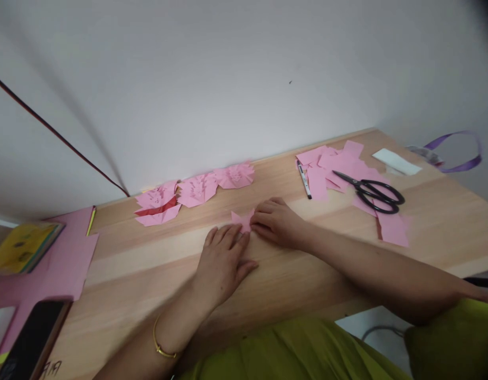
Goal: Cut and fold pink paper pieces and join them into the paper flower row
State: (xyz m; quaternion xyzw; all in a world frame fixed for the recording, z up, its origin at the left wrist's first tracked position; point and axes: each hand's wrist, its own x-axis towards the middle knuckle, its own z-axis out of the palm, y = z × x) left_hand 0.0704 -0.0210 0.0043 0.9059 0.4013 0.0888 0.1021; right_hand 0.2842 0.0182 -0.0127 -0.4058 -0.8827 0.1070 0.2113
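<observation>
A small folded piece of pink paper [243, 220] with pointed corners lies on the wooden table between my hands. My left hand [224, 258] rests palm down, its fingers stretched out with the fingertips at the paper's lower left edge and the thumb apart. On the other side, the bent fingers of my right hand [279, 224] are pressed together at the paper's right edge. They cover that end, so the exact grip is partly hidden.
Folded pink paper pieces with cut fringes [198, 190] line the wall; a red strip [157, 207] lies by the left ones. To the right are pink paper sheets [317, 179], a pen [304, 180] and black scissors [381, 195]. A phone [34, 338] and yellow packet [24, 247] lie left.
</observation>
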